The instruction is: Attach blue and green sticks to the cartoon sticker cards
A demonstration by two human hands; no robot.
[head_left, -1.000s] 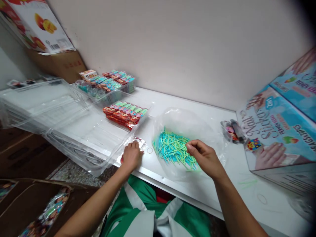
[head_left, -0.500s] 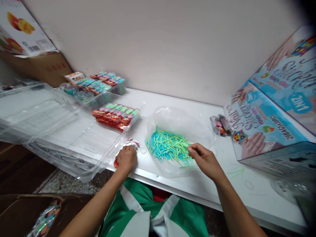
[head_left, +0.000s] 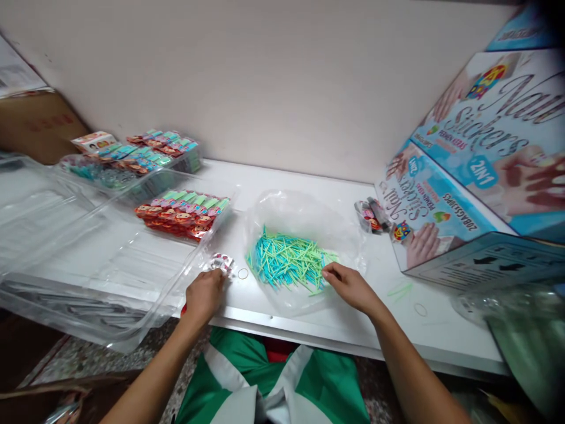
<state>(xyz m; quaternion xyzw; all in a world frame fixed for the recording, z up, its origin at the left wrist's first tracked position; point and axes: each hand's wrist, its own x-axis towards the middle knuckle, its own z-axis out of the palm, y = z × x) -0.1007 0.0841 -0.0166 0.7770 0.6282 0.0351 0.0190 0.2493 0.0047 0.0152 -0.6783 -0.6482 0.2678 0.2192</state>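
Observation:
My left hand is closed at the front of the white table, over a shiny foil packet with red print. A bit of red shows at the other side of this hand, and the fingers hide the rest. To its right lies a clear plastic bag, spread open, with a heap of thin green and blue sticks in it. At the heap's right edge, the thumb and fingertips of my right hand are pinched together. Whether a stick is between them I cannot make out.
Clear plastic trays stand at left, near stacked red-and-green packets and more packets behind. A rubber band lies between my hands. Blue Nail Stickers boxes and dark small packets are at right, with loose green sticks.
The view has turned to the right, so the table's things appear further left. My left hand has shifted slightly toward me and leftward. My right hand stays pinched at the heap's edge.

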